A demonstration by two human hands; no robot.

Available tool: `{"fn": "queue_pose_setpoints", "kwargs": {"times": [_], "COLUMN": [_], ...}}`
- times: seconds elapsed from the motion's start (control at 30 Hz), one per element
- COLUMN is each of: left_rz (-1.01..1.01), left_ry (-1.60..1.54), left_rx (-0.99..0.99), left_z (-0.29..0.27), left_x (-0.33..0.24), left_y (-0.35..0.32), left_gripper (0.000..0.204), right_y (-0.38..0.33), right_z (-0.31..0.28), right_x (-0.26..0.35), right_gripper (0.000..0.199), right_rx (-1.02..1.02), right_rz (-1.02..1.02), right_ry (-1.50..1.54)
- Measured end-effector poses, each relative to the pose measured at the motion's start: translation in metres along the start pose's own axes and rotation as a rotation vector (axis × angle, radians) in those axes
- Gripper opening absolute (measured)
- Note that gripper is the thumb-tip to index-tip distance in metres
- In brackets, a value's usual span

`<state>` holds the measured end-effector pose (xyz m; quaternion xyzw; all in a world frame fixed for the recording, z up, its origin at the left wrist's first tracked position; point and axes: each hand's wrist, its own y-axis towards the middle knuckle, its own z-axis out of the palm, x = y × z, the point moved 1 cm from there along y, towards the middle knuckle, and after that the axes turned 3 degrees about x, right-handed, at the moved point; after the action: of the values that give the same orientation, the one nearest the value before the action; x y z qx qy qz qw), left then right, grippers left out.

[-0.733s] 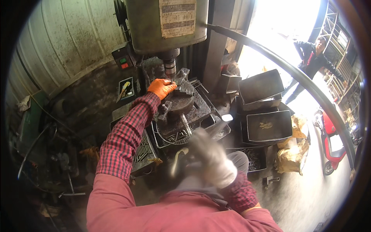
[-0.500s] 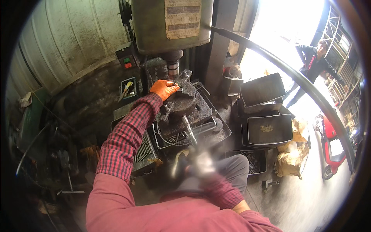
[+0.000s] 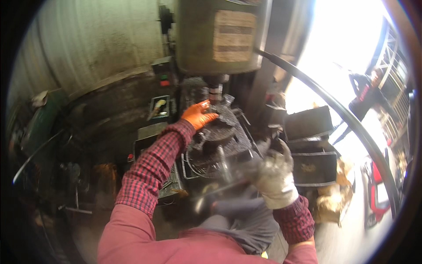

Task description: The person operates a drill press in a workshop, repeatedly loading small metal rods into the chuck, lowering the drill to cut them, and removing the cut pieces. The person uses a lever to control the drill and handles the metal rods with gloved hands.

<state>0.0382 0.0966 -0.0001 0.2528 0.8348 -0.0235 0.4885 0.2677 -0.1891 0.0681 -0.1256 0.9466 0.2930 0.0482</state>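
Observation:
My left hand [image 3: 198, 115], in an orange glove, is at the vise jaws [image 3: 226, 115] of a drilling machine, just below its spindle [image 3: 215, 91]. Its thumb and forefinger are apart, with no held piece visible between them. To the right, my right hand [image 3: 278, 178] wears a whitish glove and is raised beside the machine table. Its fingers point up and look apart, though motion blurs them. Between the hands, the metal handle [image 3: 223, 165] sticks out toward me, smeared and apart from the right glove.
Dark metal bins [image 3: 314, 168] are stacked at the right, beside a crumpled tan sack [image 3: 329, 204]. A thick curved bar [image 3: 325, 90] arcs across the right side. Small metal rods lie in a tray [image 3: 171, 187] below my left forearm. A person [image 3: 367, 94] stands beyond the doorway.
My right hand has moved up and to the right, away from the handle. My left thumb and forefinger have spread apart at the vise. The whole view has shifted.

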Motion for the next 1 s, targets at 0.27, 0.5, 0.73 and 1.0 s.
{"fn": "queue_pose_setpoints", "kwargs": {"times": [0.27,0.5,0.73,1.0], "left_rz": [-0.066,0.029,-0.367,-0.456], "left_ry": [-0.136,-0.505,0.422,0.454], "left_rx": [-0.47,-0.569,-0.544,-0.482], "left_z": [-0.125,-0.158,-0.163,-0.146], "left_x": [0.017,0.019,0.087,0.157], "left_y": [-0.104,-0.092,-0.092,-0.073], "left_gripper": [0.015,0.071,0.082,0.047], "right_y": [-0.043,-0.053,-0.053,-0.052], "right_z": [0.083,0.084,0.089,0.085], "right_x": [-0.024,-0.022,-0.025,-0.023], "right_gripper": [0.044,0.04,0.037,0.034], "right_rx": [-0.416,-0.341,-0.26,-0.287], "right_rz": [0.209,0.309,0.305,0.332], "right_ry": [0.239,0.199,0.223,0.19]}}
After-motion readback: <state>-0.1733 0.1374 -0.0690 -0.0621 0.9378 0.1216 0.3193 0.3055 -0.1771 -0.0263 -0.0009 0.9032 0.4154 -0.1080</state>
